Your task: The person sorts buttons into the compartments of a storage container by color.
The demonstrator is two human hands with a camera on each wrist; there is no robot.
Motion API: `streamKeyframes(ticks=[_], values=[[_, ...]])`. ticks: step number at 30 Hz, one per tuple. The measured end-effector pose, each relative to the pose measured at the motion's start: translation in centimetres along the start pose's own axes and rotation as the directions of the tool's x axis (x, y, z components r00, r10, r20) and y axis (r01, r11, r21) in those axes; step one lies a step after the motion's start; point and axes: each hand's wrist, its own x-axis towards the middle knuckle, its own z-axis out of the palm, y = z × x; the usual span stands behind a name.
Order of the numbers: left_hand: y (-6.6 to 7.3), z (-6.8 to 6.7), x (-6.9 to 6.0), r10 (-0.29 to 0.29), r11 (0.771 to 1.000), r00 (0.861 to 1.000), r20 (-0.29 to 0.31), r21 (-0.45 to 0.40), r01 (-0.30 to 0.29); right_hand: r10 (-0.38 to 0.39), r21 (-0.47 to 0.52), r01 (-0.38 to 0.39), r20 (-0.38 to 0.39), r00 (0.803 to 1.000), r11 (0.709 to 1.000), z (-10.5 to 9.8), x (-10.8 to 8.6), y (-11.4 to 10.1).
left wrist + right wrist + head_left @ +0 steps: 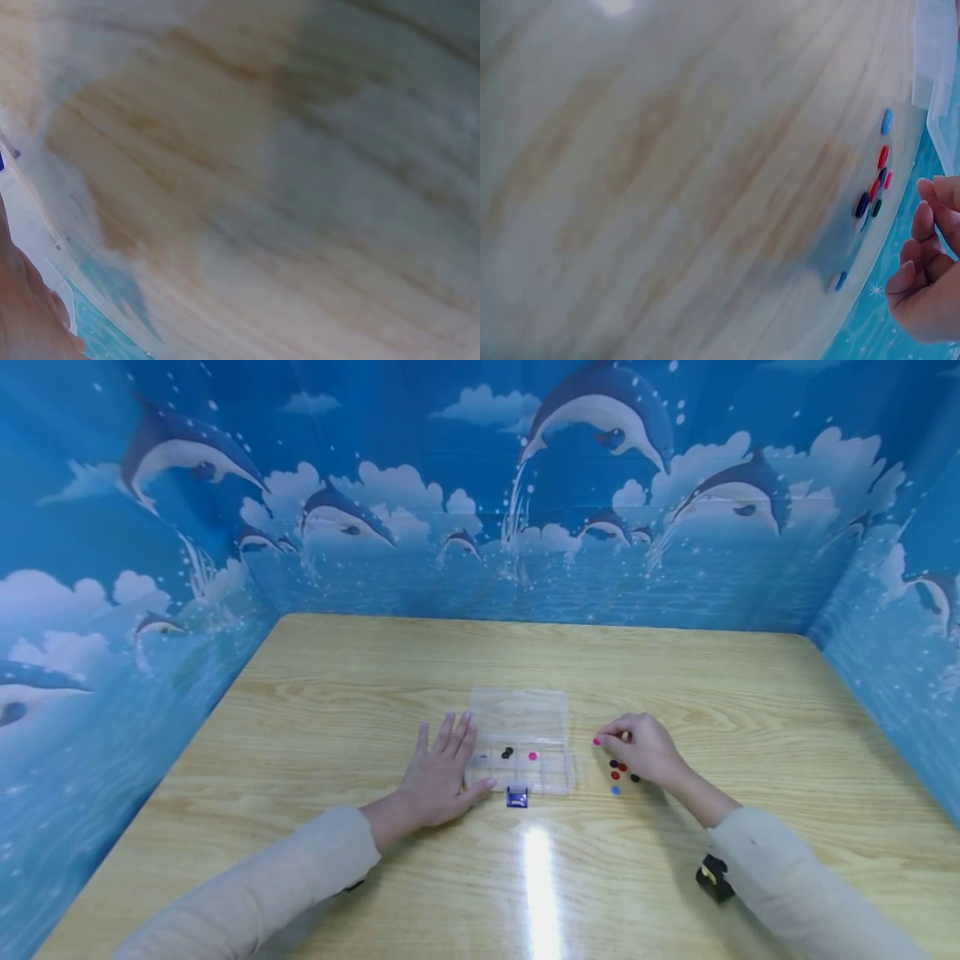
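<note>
A clear compartment box (555,745) lies with its lid folded back. Two black buttons (507,752) share one compartment; a pink button (532,757) is in another. My left hand (438,781) lies flat with spread fingers against the box's left side. To the right of the box, my right hand (647,748) pinches a pink button (597,742) between thumb and fingertips; in the right wrist view the hand (930,262) is curled with its fingertips together, and no button shows between them. Below it in the head view lie loose red buttons (616,775), a blue button (616,790) and dark ones.
A small dark-blue piece (517,797) is at the box's front edge. Beside the right sleeve sits a black object (715,878). The wooden table (360,660) is backed by a dolphin-print curtain (450,435) on its far side and both flanks.
</note>
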Motion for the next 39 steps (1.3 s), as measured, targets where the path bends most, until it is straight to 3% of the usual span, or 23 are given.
streamKeyframes(ticks=[7, 15, 21, 31, 39], values=[[0.1, -0.2, 0.1, 0.001, 1.000, 1.000, 0.016, -0.011, -0.001, 0.026, -0.046, -0.026, -0.016, 1.000, 0.999, -0.4, 0.3, 0.3], [0.0, 0.1, 0.0, 0.009, 0.999, 1.000, 0.000, -0.036, -0.009, -0.030, -0.060, 0.032, 0.036, 0.999, 0.998, -0.2, 0.9, 1.9], [0.0, 0.2, 0.0, 0.023, 0.999, 0.999, -0.033, -0.048, -0.025, -0.016, -0.071, 0.022, 0.079, 0.997, 0.997, -0.5, 1.3, 2.6], [-0.1, 0.1, 0.1, 0.018, 0.999, 1.000, -0.016, -0.031, -0.018, -0.090, -0.083, 0.097, 0.087, 0.992, 0.992, -0.8, 1.4, 2.9], [0.0, -0.1, 0.0, 0.012, 0.999, 1.000, -0.008, -0.044, -0.013, -0.097, -0.095, 0.106, 0.100, 0.990, 0.990, -0.7, 1.6, 3.2]])
